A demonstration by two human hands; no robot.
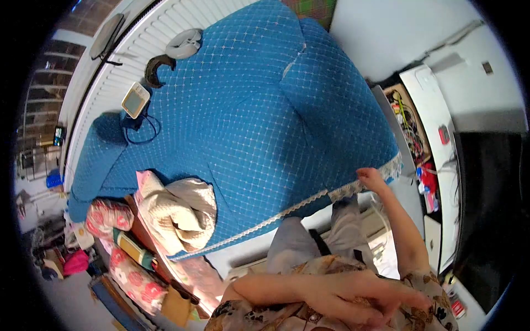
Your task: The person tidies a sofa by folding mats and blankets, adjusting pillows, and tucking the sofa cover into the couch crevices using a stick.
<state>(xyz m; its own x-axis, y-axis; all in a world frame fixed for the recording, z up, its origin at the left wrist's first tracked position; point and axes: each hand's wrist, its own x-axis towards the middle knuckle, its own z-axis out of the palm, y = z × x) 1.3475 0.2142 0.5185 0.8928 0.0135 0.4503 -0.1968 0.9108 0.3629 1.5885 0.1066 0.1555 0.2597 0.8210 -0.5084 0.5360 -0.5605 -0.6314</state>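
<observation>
My right hand is over the lace-trimmed edge of a blue quilted bedspread, near its right corner. Its fingers are curled in; whether they grip the cloth is hidden. Across my body lies my left arm, its hand near my right sleeve. The fingers of that hand are stretched out and hold nothing I can see. Below the bed's edge show my legs in light grey trousers. A crumpled cream blanket rests on the bedspread's left part.
Along the white headboard sit a blood pressure monitor, a dark curved band and a white headset-like device. At right, an open drawer holds cables beside a large dark screen. Floral pillows lie at lower left.
</observation>
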